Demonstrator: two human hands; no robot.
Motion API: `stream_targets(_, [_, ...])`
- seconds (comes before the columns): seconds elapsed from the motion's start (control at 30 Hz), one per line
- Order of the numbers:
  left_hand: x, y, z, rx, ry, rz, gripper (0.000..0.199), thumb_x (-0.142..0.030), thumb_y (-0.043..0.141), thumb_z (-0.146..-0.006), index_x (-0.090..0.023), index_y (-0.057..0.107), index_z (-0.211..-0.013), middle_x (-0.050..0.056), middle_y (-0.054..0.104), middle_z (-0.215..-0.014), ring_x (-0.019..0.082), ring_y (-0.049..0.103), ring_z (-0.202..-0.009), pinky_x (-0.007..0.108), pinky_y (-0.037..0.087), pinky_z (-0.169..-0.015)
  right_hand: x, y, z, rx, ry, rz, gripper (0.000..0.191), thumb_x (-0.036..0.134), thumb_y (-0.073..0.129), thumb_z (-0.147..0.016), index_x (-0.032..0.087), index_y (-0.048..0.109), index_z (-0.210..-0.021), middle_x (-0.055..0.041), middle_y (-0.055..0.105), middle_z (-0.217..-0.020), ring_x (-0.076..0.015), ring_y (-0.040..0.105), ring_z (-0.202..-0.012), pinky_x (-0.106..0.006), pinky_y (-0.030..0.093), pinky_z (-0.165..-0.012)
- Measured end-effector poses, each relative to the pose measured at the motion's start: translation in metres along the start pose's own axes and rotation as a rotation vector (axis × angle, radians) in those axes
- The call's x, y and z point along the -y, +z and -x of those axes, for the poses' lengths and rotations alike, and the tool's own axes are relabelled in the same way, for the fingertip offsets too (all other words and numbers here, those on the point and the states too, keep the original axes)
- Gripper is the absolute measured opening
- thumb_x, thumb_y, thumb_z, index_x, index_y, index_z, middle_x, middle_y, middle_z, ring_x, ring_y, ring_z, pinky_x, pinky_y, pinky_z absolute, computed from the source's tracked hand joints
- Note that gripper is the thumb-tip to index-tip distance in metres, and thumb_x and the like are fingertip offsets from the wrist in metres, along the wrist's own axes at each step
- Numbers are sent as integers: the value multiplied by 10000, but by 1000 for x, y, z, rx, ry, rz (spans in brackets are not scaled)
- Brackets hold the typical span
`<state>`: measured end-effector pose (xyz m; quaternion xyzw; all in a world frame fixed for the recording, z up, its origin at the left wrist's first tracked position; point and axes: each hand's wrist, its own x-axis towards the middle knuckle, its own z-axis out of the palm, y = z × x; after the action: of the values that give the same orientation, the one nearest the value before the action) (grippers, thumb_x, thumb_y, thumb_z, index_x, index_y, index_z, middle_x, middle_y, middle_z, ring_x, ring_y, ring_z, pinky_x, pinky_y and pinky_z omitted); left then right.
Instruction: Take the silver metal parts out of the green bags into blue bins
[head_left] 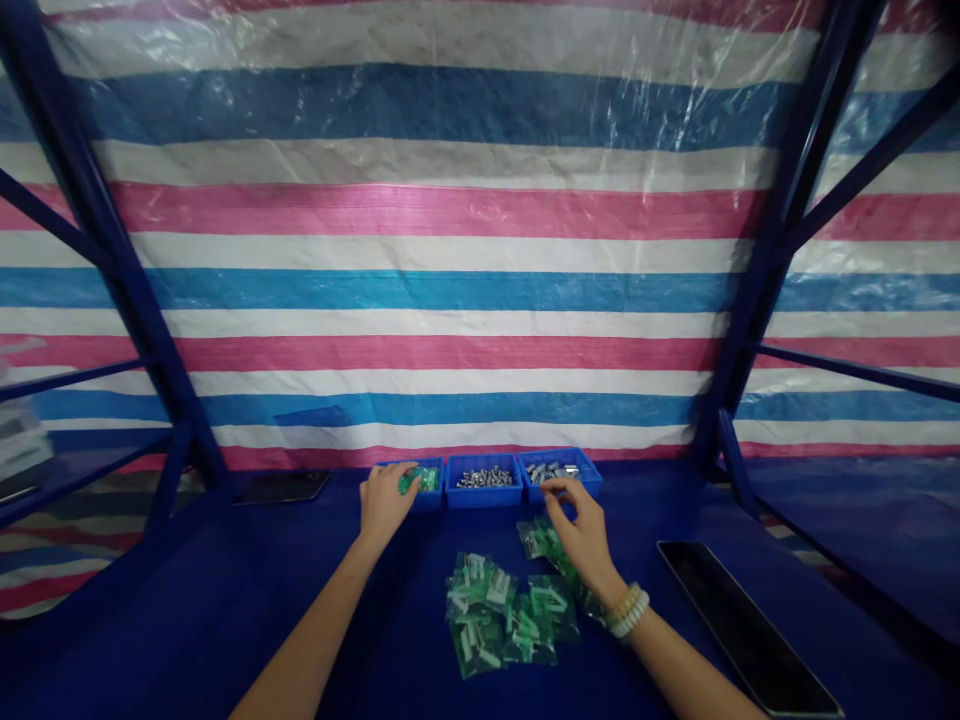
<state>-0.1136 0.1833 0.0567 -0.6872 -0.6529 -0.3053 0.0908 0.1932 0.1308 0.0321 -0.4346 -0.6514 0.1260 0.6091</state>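
We see a small green packet (409, 483) pinched in the left hand (384, 503) at the rim of the left bin (429, 505), which holds more green packets, while the right hand (583, 535) hangs with its fingertips (551, 488) drawn narrow just before the right bin (591, 481), and we cannot tell whether they hold anything. A slanting strip of packets (541, 540) lies under the right hand, far nearer it than the left, and runs down toward the heap of packets (487, 615) at lower middle. Silver fasteners (484, 479) fill the middle bin (480, 500) and the right bin, on the blue table (225, 640) before a striped tarp (450, 300).
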Motion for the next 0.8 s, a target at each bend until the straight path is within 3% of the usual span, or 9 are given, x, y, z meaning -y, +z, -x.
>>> stream_targets(0.17, [-7,0,5,1,31,-122,270,-327,499,-889,-263,712,-1042,68,693,-1083,291,541,-1032,368,416,-766,-21,-7,-5,171,-36,291,147,159,524,-775,201,655,-825,-47,669,-793,-224,595,-784,-344,470,-733])
stream_targets(0.3, [-9,3,8,-16,45,-147,294,-299,463,-901,-250,699,-1068,82,678,-1109,293,532,-1049,380,413,-766,-32,-9,1,272,-44,595,106,235,683,-694,213,685,-798,-82,652,-820,-264,577,-833,-332,443,-665])
stream_targets(0.43, [-13,4,10,-80,53,-117,325,-291,483,-881,-234,640,-1160,96,653,-1163,310,520,-1077,398,412,-796,-37,-10,5,382,13,650,191,263,763,-622,212,690,-791,-82,644,-825,-272,586,-835,-326,435,-649])
stream_targets(0.6, [-29,-3,14,-139,128,40,222,-268,510,-857,-227,662,-1013,79,684,-1074,304,544,-1040,433,399,-874,-38,-11,-6,340,65,323,119,169,671,-679,194,655,-795,-42,667,-784,-224,615,-766,-336,465,-707])
stream_targets(0.7, [-49,-5,23,-152,127,290,180,-275,525,-843,-218,651,-958,73,690,-1017,281,577,-1008,441,414,-914,-32,-9,-14,261,187,-33,77,249,633,-734,180,637,-770,-22,644,-703,-194,607,-663,-325,490,-641])
stream_targets(0.77, [-67,-3,32,-49,90,563,181,-302,561,-819,-206,629,-957,67,696,-962,249,627,-921,414,467,-867,-25,-5,-14,235,302,-276,183,345,670,-728,178,638,-796,-12,620,-673,-185,591,-623,-303,495,-563])
stream_targets(0.8, [-75,-1,38,57,54,719,210,-323,590,-802,-202,612,-971,65,700,-956,232,650,-874,390,498,-817,-20,-2,-12,232,363,-380,236,382,696,-713,178,639,-817,-8,610,-675,-178,583,-613,-292,495,-536])
